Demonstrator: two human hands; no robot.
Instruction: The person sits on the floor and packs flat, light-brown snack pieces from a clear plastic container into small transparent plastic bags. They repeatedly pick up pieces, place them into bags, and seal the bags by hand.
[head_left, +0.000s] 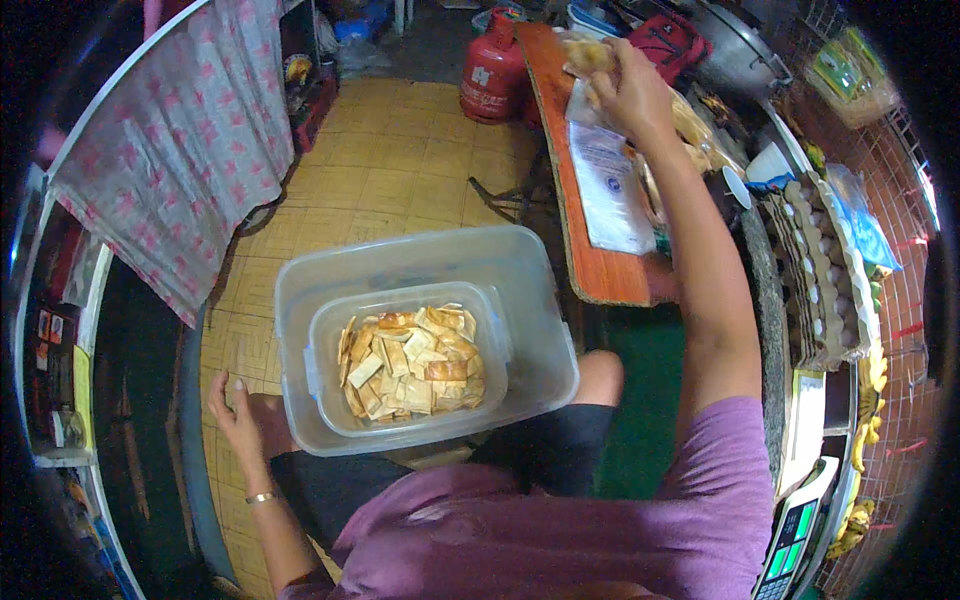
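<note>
My right hand (634, 90) reaches over the far part of an orange-red board (551, 97). Its fingers grip a clear plastic bag (589, 56) with yellowish pieces in it. Below that hand, a stack of flat clear plastic bags (609, 195) bearing print lies on the board. On my lap rests a large translucent plastic tub (420, 255), with a smaller translucent container (319, 375) inside it. Flat, golden-brown pieces of crisp-looking food (412, 360) fill much of the inner container. My left hand (238, 420) hangs empty beside the tub, fingers apart.
A red gas cylinder (491, 75) stands on the floor beyond the board. Egg trays (817, 277), a white cup (735, 187) and a digital scale (795, 532) line the counter at right. A floral curtain (187, 142) hangs at left. Bananas (866, 420) lie along the wire mesh.
</note>
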